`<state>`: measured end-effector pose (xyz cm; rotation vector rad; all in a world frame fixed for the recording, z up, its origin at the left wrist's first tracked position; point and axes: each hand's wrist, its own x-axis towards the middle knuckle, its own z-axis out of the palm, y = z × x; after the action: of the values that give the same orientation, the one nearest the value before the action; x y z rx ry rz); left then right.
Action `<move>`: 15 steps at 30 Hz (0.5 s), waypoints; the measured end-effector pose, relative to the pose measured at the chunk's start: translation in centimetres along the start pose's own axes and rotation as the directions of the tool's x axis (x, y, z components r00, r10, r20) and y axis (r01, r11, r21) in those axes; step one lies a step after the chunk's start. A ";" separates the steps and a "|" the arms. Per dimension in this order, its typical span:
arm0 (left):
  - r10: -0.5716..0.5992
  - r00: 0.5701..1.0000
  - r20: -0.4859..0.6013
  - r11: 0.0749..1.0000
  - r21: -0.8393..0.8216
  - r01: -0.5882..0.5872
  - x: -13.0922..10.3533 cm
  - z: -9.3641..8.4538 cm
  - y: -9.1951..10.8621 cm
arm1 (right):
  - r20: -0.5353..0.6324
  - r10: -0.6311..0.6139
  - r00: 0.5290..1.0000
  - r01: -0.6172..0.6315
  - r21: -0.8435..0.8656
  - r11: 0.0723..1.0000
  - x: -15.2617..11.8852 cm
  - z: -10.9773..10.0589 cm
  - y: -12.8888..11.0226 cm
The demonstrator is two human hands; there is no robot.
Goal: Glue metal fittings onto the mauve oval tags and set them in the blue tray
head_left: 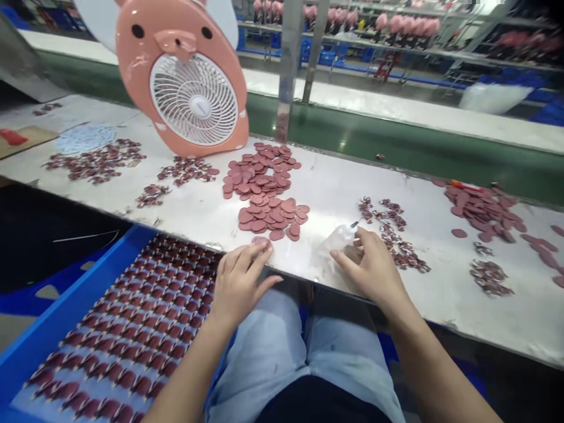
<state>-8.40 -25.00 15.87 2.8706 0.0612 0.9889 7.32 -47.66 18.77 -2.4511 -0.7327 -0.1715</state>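
Observation:
My left hand (240, 282) is at the table's front edge, thumb apart and fingertips resting on a dull red oval disc (259, 241). Just beyond it lies a pile of similar oval discs (268, 216). My right hand (374, 261) has its thumb and fingers around a translucent white squeeze bottle (337, 239) with a thin dark tip. The bottle is tilted low over the table, its tip pointing away to the right. Close to the right hand's knuckles are small dark red and white pieces (399, 249), too small to name.
A pink pig-faced fan (200, 106) stands at the back. To the lower left, a blue crate (79, 317) holds rows of dark red pieces. More oval discs (482, 211) are heaped at right. Beyond the table (326, 176) runs a green conveyor belt (374, 144).

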 end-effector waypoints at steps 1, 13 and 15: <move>0.020 0.999 -0.039 0.999 -0.028 -0.021 -0.3 0.2 -0.3 | 0.030 -0.008 1.000 0.008 -0.007 1.000 -0.1 -0.6 0.3; 0.089 0.996 0.019 0.941 -0.328 -0.078 1.1 0.4 -2.5 | -0.057 0.242 0.969 -0.249 -0.247 0.937 22.7 -7.3 12.1; 0.081 0.996 0.025 0.937 -0.344 -0.067 0.9 0.3 -2.5 | -0.091 0.268 0.959 -0.282 -0.276 0.919 26.6 -6.0 14.1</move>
<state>-7.54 -22.45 15.90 2.5851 -0.2045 0.8564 37.52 -48.34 24.17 -2.7830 -0.3507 -0.2454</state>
